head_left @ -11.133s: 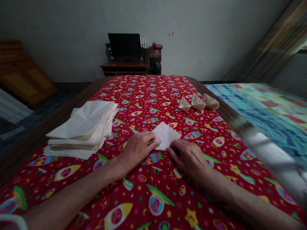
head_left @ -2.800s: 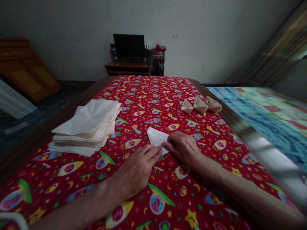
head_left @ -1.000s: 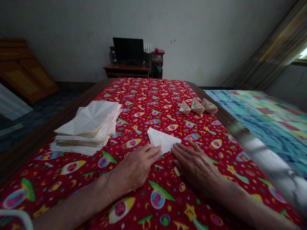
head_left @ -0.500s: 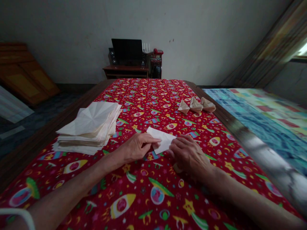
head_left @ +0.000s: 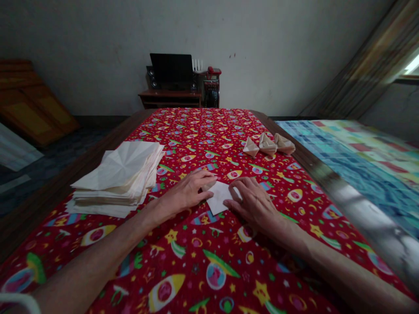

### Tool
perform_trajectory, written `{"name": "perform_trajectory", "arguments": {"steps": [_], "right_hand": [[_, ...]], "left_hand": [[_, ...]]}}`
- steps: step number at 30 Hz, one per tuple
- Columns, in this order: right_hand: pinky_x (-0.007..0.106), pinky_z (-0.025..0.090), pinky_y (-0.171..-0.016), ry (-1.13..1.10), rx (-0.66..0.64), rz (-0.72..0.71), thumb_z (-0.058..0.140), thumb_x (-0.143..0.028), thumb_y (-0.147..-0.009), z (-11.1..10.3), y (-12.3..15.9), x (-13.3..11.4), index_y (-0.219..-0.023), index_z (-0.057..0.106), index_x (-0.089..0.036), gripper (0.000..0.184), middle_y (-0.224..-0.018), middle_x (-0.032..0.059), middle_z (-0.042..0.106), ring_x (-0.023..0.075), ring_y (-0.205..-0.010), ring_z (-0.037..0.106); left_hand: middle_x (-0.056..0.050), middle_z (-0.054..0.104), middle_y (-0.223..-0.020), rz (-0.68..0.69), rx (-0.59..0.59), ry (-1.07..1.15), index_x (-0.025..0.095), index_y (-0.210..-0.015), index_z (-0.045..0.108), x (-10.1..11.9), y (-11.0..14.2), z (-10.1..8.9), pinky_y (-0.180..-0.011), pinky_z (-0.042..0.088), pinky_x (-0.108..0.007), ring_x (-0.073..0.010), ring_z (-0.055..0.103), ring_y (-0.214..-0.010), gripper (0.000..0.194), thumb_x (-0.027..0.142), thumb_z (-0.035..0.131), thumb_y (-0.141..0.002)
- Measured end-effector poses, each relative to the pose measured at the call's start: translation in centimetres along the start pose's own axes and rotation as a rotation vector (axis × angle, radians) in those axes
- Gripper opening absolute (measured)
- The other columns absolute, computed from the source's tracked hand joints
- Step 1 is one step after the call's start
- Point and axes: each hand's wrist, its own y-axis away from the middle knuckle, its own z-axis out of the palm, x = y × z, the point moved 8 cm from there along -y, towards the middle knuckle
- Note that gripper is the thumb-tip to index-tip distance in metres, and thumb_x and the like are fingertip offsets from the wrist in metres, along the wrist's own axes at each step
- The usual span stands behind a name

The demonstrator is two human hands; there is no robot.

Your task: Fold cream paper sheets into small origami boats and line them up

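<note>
On the red rocket-print cloth (head_left: pixel 196 261), a white paper (head_left: pixel 220 199) lies folded between the hands! The left hand (head_left: pixel 183 194) rests its fingers flat on the paper's edge, the right hand (head_left: pixel 252 205) on its corner, neither pinching. A thick creased stack (head_left: pixel 114 181) sits left, three tan folds (head_left: pixel 268 145) ahead right.

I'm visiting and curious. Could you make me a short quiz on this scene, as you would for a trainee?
1. True or false: the stack of creased paper sheets sits on the red rocket-print cloth.
2. What lies between the left hand and the right hand?
A) a white folded paper
B) a red telephone
C) a pair of scissors
3. How many folded tan paper pieces sit in a row near the cloth's far right edge?

Key: 1 true; 2 A; 3 three.
</note>
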Motion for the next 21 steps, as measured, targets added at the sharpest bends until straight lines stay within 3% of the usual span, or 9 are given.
{"name": "perform_trajectory", "arguments": {"steps": [3,9,21], "right_hand": [[0.038,0.045,-0.08,0.055,0.028,-0.014,0.055,-0.035,-0.088,0.3,0.6,0.8,-0.115,0.049,-0.019,0.033,-0.105,0.011,0.055,0.0247,-0.099,0.05],[0.041,0.047,-0.076,0.1,0.079,-0.052,0.054,-0.04,-0.087,0.7,1.7,1.7,-0.117,0.048,-0.024,0.034,-0.106,0.0106,0.055,0.026,-0.098,0.052],[0.035,0.045,-0.071,0.045,-0.009,0.014,0.052,-0.044,-0.088,0.6,0.5,2.0,-0.096,0.051,-0.023,0.022,-0.091,0.0073,0.055,0.0218,-0.084,0.052]], "left_hand": [[-0.009,0.058,-0.119,-0.019,-0.008,-0.003,0.016,-0.12,0.057,-0.3,-0.1,-0.2,-0.098,0.043,-0.037,-0.022,0.053,-0.112,0.044,0.021,0.066,-0.078],[-0.008,0.058,-0.116,-0.045,-0.032,-0.005,0.018,-0.12,0.058,-0.1,-0.3,-0.5,-0.096,0.044,-0.035,-0.0211,0.054,-0.109,0.045,0.019,0.068,-0.076],[-0.005,0.053,-0.102,-0.143,-0.098,0.031,0.018,-0.12,0.058,-1.2,-1.0,-0.1,-0.088,0.046,-0.032,-0.0179,0.054,-0.097,0.051,0.017,0.071,-0.071]]}}
